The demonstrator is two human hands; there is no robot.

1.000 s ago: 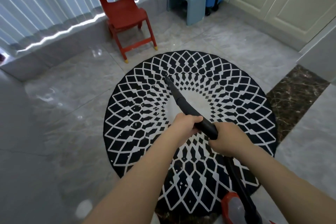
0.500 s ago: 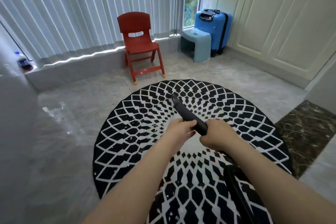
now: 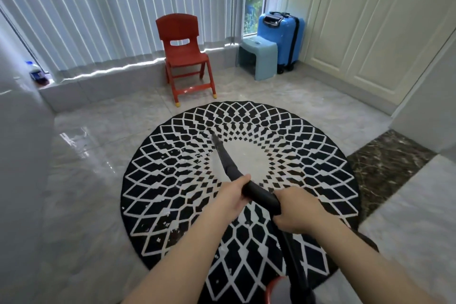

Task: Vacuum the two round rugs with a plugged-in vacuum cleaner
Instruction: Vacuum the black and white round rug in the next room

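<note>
Currently: vacuum nozzle (image 3: 223, 155), long axis running ahead-left onto round rug (image 3: 172, 180); left hand (image 3: 233, 196) foremost, right hand (image 3: 297, 212) behind; fingers of both curled round it.

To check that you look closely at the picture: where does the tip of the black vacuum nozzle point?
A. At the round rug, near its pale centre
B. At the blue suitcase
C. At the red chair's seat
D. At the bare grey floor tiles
A: the nozzle, gripped by the left hand and right hand, ends over the round rug beside its pale centre.
</note>
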